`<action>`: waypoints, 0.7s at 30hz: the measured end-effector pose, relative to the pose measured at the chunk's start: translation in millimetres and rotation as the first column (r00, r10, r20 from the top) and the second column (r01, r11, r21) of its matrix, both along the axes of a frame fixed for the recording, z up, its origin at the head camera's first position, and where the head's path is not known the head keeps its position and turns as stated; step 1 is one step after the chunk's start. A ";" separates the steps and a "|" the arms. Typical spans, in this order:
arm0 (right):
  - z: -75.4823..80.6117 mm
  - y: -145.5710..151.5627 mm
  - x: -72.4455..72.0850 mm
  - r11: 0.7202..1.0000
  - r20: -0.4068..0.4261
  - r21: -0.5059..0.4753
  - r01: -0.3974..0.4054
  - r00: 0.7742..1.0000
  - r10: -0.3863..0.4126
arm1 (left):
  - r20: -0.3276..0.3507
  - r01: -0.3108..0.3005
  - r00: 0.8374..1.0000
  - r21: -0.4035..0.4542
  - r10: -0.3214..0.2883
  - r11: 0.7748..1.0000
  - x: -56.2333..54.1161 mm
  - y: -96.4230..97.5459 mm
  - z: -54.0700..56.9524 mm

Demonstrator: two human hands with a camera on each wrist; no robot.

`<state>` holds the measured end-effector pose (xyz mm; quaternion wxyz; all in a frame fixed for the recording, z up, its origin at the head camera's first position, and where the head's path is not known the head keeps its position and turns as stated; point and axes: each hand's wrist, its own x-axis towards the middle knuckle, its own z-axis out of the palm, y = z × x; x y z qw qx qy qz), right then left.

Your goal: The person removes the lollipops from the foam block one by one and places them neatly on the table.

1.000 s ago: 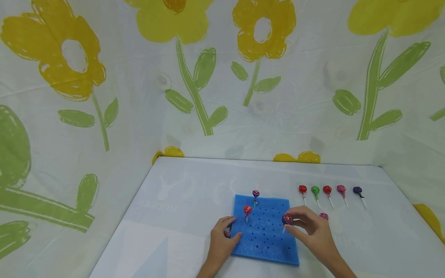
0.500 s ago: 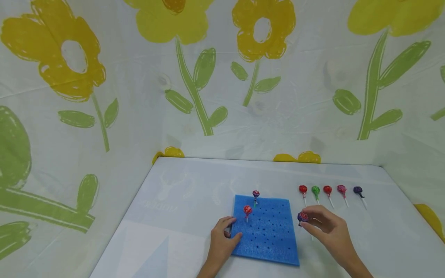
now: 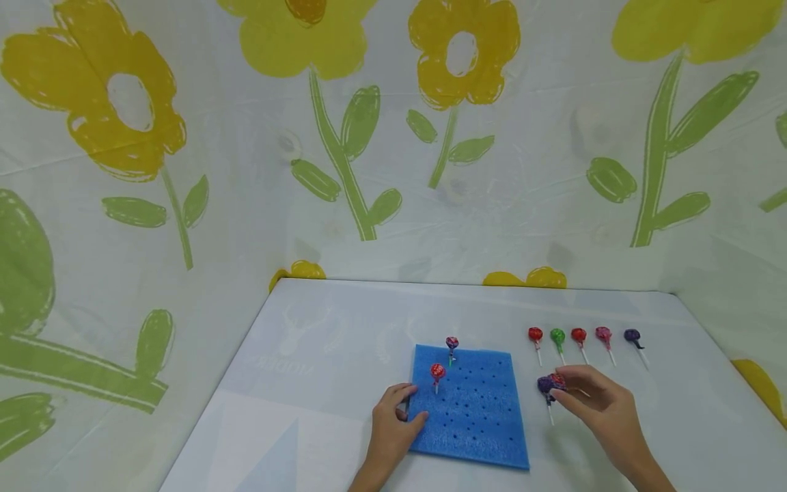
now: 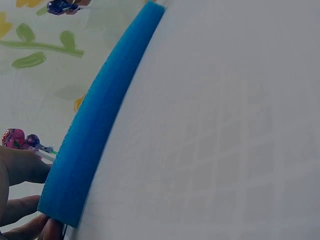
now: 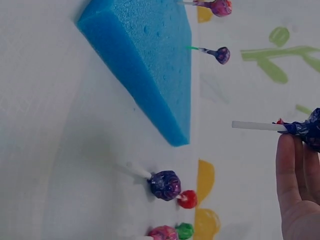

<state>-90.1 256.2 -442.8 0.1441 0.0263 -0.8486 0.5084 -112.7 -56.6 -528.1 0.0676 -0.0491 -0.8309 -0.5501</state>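
My right hand (image 3: 609, 413) pinches a red-and-purple wrapped lollipop (image 3: 558, 378) by its head, right of the blue foam block (image 3: 473, 444). Seen from the right wrist, its white stick (image 5: 255, 126) points away from the fingers. Behind it in the head view, a dark purple lollipop (image 3: 545, 385) lies on the table. My left hand (image 3: 393, 427) grips the block's left edge, thumb over the top face and fingers at the side. Two lollipops stand upright in the block: a red one (image 3: 437, 371) and a purple one (image 3: 451, 342) with a green stick.
Along the back right, several lollipops lie in a row, among them a green one (image 3: 557, 335) and a dark purple one (image 3: 632, 335). Small holes dot the block's top. A flower-printed curtain (image 3: 246, 205) encloses the white table (image 3: 320, 342).
My right hand has moved right with its lollipop, from over the block to beside it. The dark purple lollipop on the table has come into sight. My left hand stays on the block.
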 end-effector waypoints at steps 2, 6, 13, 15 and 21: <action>-0.8 2.7 -0.3 1.000 0.001 0.005 0.011 1.000 -0.011 | 0.005 0.000 1.000 -0.004 0.000 1.000 -0.2 0.4 0.0; -1.8 8.8 -1.2 1.000 0.004 0.009 0.030 1.000 -0.030 | 0.012 -0.003 1.000 -0.007 0.003 1.000 0.0 1.0 1.1; -3.6 21.4 -2.7 0.998 0.026 0.000 0.066 0.997 -0.066 | 0.004 0.001 1.000 -0.001 -0.001 1.000 0.6 0.3 1.3; -3.6 25.5 -2.9 0.998 0.021 -0.004 0.070 0.997 -0.070 | 0.003 0.002 1.000 0.000 -0.002 1.000 0.3 0.3 0.7; -4.9 35.6 -3.0 0.994 0.041 -0.004 0.109 0.993 -0.109 | -0.005 -0.001 1.000 0.001 0.001 1.000 0.1 0.9 -0.2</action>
